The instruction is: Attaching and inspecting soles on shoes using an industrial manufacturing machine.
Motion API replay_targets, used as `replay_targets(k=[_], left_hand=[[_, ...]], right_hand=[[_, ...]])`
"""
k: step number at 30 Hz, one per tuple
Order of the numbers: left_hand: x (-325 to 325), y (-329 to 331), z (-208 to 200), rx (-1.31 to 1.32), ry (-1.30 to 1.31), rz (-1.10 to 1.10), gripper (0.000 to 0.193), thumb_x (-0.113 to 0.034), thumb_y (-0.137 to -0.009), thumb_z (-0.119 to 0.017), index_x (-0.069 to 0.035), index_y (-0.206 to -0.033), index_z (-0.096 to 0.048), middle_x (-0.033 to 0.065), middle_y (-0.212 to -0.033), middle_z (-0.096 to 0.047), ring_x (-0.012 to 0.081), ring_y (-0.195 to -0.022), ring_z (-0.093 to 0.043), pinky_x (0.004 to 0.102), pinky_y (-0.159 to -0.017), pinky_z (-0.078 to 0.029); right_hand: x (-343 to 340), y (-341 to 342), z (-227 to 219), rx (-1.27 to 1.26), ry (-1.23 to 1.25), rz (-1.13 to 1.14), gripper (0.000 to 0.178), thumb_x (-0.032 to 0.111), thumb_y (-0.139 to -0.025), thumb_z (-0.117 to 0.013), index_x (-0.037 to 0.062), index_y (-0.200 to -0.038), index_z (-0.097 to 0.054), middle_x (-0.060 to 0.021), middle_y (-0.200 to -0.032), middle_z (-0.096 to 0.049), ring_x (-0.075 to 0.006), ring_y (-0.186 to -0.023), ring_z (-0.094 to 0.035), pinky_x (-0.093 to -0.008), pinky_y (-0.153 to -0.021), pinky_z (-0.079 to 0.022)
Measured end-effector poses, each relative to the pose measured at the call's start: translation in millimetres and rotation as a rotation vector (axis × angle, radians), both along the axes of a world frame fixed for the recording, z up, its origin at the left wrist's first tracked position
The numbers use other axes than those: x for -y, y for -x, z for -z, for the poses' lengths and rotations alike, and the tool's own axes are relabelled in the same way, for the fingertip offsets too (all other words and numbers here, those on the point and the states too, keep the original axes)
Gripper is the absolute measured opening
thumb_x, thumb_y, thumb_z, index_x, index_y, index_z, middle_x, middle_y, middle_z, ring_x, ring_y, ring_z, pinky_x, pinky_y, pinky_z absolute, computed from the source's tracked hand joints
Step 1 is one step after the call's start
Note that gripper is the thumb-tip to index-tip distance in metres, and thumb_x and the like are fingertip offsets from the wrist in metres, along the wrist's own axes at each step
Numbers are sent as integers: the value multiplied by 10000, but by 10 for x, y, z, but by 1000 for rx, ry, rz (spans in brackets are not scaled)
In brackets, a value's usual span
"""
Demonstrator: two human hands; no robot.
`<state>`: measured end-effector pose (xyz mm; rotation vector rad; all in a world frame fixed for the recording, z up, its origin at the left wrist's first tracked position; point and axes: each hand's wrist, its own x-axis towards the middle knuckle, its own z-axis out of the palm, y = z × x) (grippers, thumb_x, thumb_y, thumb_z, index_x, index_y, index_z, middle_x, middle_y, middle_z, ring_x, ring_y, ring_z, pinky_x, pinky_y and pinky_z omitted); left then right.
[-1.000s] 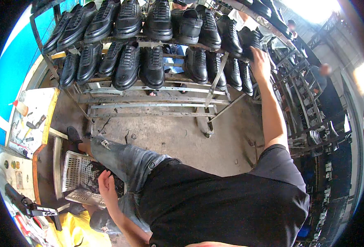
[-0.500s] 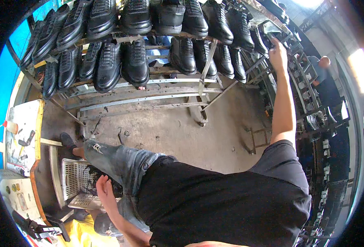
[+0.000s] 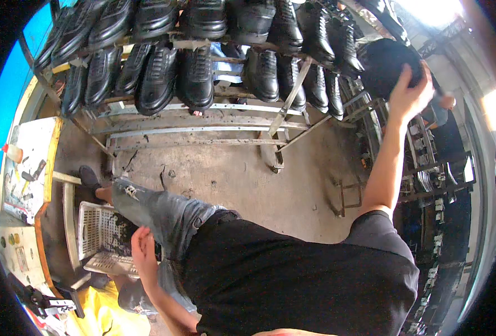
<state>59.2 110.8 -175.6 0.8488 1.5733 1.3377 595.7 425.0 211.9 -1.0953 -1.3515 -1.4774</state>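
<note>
High on the right, my right hand [image 3: 413,94] grips a black shoe [image 3: 388,64] with the fingers spread over its side. Motion blurs this shoe, and it hangs off the right end of the shoe rack. My left hand [image 3: 144,249] is held low beside my jeans, empty, with its fingers loosely bent. Behind it stands a white plastic basket [image 3: 95,232] holding dark scraps. Black lace-up shoes [image 3: 157,78] sit toe-forward in two rows on the rack [image 3: 203,109] before me.
At the left a worktable [image 3: 46,145] carries a bottle [image 3: 14,152] with a red tip and small tools. Yellow cloth [image 3: 105,313] lies at lower left. More metal racks [image 3: 427,179] line the right side, where another person [image 3: 441,109] is partly visible.
My right hand has moved outward to the right and now carries a black shoe away from the rack end. My left hand stays low, its fingers drawn slightly closer together.
</note>
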Motion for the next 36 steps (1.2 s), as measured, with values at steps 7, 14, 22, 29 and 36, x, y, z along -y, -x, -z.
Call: replay_targets(k=[7,14,22,29,36], left_hand=[[-290,-146,-301,-56,-98,113,526,-41,-928,-700,-36,-1413,-497,119,-1350,-627,229,-1198,-621,360,-1037,-490],[-110,-191,-179,782,-560,95,1055,-73,-810,-831,-150,-1632,-174,51,-1636,-288,206,-1438,-370,380,-1145,-358],[880,337,-671,394,-583,-801,999,143,-692,-662,-26,-1585,-250,127,-1515,-439,238,-1361,-482,362,-1117,-406],[1012,537,-1074,231,-513,-901,1010,163,-685,-795,14,-1550,-295,190,-1650,-237,295,-1440,-400,436,-1131,-431],[989,562,-986,-13,-429,-1000,1065,-177,-759,-861,17,-1579,-210,215,-1576,-365,327,-1439,-399,468,-1208,-299]], right_hand=[[942,1714,135,-233,830,-803,621,299,-928,-710,-11,-1432,-524,-144,-1228,-674,-226,-1168,-601,-384,-1063,-426],[711,3061,1924,-886,1498,-1858,733,437,-951,-695,-9,-1480,-450,-138,-1235,-635,-239,-1060,-634,-401,-971,-504],[848,4649,2946,-1193,2434,-2110,799,303,-861,-817,45,-1501,-416,-72,-1393,-587,-249,-1297,-550,-445,-1111,-426],[551,4942,3516,-1006,2590,-1979,768,274,-831,-844,95,-1461,-442,-72,-1423,-562,-281,-1332,-522,-447,-1095,-449],[578,5390,2848,-956,2287,-2050,700,290,-873,-771,52,-1448,-449,-110,-1334,-603,-265,-1197,-609,-438,-1061,-488]])
